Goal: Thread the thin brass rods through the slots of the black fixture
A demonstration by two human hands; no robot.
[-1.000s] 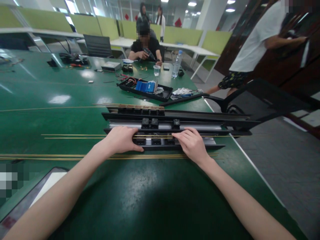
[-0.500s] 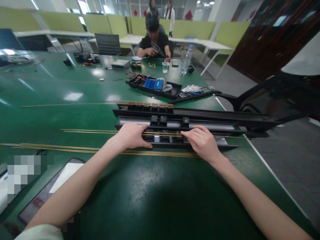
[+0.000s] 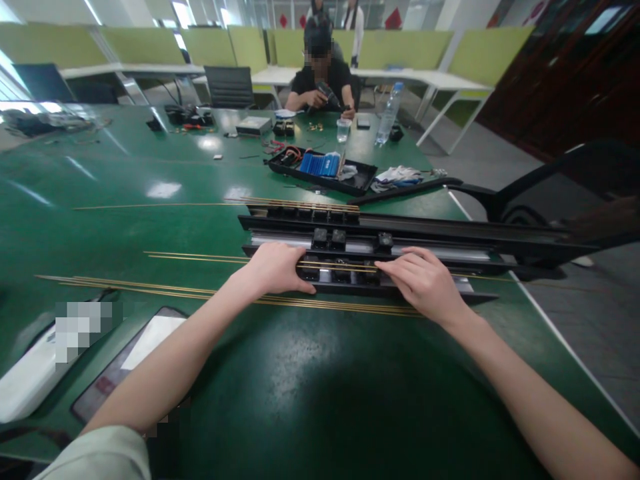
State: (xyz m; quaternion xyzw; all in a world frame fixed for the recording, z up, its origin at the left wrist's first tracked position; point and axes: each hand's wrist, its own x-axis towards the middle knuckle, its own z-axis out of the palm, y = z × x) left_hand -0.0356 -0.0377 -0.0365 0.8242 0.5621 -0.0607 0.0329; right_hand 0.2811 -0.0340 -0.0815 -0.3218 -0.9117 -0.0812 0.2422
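Note:
My left hand (image 3: 277,268) is wrapped over the nearest black channel rail (image 3: 345,288), its thumb at the front edge and its fingers toward the back. In the rail's groove sit several small black blocks (image 3: 341,272). Thin brass rods (image 3: 345,265) run lengthwise over these blocks and stick out to the left past my left hand. My right hand (image 3: 425,280) pinches a brass rod between thumb and fingertips at the right-hand block. More brass rods (image 3: 320,304) lie on the table along the rail's front.
Behind stand further black rails (image 3: 450,230) with blocks and rods. A black tray (image 3: 360,177) holds a blue pack. Gloves (image 3: 397,177), a bottle (image 3: 390,113) and a cup (image 3: 343,130) lie beyond. At front left are a phone (image 3: 107,383) and a white device (image 3: 30,387). A person (image 3: 320,80) works opposite.
The view has swung a little to the left, so everything appears farther right. Both hands keep nearly the same hold on the rail and the rod.

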